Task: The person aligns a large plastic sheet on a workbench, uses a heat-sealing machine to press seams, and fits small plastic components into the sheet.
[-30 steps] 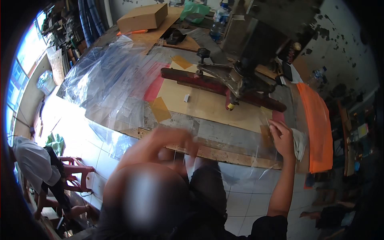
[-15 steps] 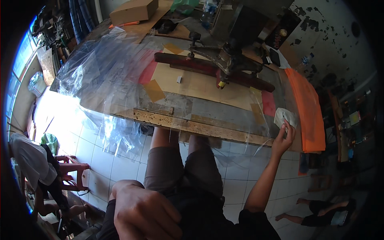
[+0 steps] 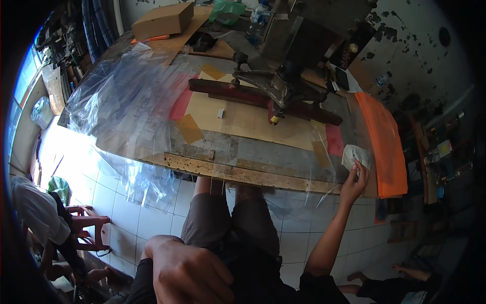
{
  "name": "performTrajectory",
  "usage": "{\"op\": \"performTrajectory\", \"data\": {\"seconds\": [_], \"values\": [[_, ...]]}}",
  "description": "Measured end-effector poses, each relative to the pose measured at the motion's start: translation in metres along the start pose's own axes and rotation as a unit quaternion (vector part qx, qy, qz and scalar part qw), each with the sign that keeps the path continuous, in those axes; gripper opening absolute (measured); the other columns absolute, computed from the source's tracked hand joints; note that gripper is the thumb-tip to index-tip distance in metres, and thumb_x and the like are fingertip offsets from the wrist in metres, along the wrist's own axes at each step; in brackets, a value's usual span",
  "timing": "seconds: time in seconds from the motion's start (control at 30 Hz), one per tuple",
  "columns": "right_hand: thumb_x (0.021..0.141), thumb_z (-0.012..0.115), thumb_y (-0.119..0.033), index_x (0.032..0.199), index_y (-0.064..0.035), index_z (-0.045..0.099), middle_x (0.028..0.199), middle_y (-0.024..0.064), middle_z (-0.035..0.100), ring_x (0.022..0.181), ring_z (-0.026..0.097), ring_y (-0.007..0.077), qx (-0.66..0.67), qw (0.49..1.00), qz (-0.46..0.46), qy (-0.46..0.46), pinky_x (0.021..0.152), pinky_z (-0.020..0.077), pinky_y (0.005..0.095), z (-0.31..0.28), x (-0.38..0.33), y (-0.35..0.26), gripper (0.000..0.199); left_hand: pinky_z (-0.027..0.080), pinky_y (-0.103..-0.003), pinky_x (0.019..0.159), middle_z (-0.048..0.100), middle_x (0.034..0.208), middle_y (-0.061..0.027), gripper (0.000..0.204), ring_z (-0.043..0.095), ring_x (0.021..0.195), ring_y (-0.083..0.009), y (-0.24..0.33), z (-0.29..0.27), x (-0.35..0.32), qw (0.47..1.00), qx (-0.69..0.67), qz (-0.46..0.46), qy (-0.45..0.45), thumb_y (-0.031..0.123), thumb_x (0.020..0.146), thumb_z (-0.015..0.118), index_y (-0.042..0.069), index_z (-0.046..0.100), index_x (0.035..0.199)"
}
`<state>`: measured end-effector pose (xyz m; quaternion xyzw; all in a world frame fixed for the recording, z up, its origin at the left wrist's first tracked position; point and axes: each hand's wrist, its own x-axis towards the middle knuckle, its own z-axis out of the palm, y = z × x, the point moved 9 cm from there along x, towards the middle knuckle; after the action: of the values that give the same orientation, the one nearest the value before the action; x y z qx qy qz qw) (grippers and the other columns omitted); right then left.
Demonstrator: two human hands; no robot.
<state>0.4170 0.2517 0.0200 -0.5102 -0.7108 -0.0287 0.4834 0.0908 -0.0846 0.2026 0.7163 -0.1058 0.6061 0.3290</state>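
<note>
My right hand [image 3: 356, 182] reaches to the near right corner of the worktable [image 3: 283, 183]. Its fingertips are drawn together against a crumpled white wad [image 3: 356, 155], cloth or paper; whether they pinch something small there is hard to see. Close below the camera, my left hand [image 3: 190, 273] is curled with its knuckles up, and its fingertips are hidden. On the table, a dark press with a long red bar [image 3: 263, 103] stands over a pale yellow sheet [image 3: 228, 118]. A small white piece [image 3: 220, 113] lies on that sheet.
Loose clear plastic film [image 3: 121, 106] spreads over the table's left and hangs off its front edge. Folded orange sheets [image 3: 382, 147] lie at the right end. A cardboard box [image 3: 163, 21] stands at the back left. People are at the lower left and lower right, near a red stool [image 3: 88, 228].
The whole view has shifted slightly. My right hand stays at the white wad, its fingers a little more bent. My left hand keeps its curl. The person at lower right appears lower in view.
</note>
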Motion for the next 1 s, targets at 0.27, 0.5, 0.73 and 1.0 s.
{"op": "performTrajectory", "data": {"seconds": [0.27, 0.5, 0.73, 1.0], "values": [[0.107, 0.058, -0.019, 0.114, -0.0008, 0.073, 0.112, 0.0114, 0.069, 0.11, 0.064, 0.0273, 0.041, 0.998, 0.019, 0.036, 0.098, 0.0487, 0.0397, -0.007, 0.0, 0.008, 0.025, 0.049, -0.036, 0.049, 0.068, 0.079, -0.0195, 0.017, 0.069, 0.064, -0.0302, -0.006, -0.012, -0.02, 1.0, -0.004, -0.006, 0.029, 0.008, 0.092, 0.064, 0.003, 0.064, 0.109], [0.107, 0.058, -0.019, 0.113, -0.0002, 0.073, 0.11, 0.0115, 0.069, 0.108, 0.065, 0.0271, 0.052, 0.997, 0.023, 0.047, 0.097, 0.0493, 0.0397, -0.007, -0.003, 0.01, 0.025, 0.051, -0.039, 0.057, 0.068, 0.081, -0.0092, 0.022, 0.066, 0.066, -0.0228, -0.066, -0.005, -0.043, 0.984, -0.048, -0.174, -0.014, 0.012, 0.094, 0.067, -0.004, 0.07, 0.109], [0.107, 0.059, -0.02, 0.113, 0.0004, 0.072, 0.111, 0.012, 0.068, 0.109, 0.065, 0.0272, 0.039, 0.998, 0.032, 0.03, 0.096, 0.0508, 0.04, -0.007, -0.002, 0.01, 0.025, 0.054, -0.031, 0.079, 0.071, 0.101, -0.0071, 0.032, 0.062, 0.081, -0.0139, -0.238, 0.022, -0.298, 0.759, -0.172, -0.624, -0.076, 0.014, 0.098, 0.064, 0.006, 0.067, 0.129], [0.106, 0.06, -0.018, 0.112, -0.0003, 0.072, 0.112, 0.0114, 0.068, 0.109, 0.065, 0.026, 0.028, 0.998, 0.048, 0.028, 0.095, 0.052, 0.0396, -0.004, 0.0, 0.006, 0.022, 0.042, -0.025, 0.055, 0.054, 0.076, 0.003, 0.023, 0.051, 0.061, -0.0107, -0.276, -0.121, -0.559, 0.568, -0.262, -0.361, 0.692, 0.036, 0.103, 0.06, 0.014, 0.058, 0.1]]}}
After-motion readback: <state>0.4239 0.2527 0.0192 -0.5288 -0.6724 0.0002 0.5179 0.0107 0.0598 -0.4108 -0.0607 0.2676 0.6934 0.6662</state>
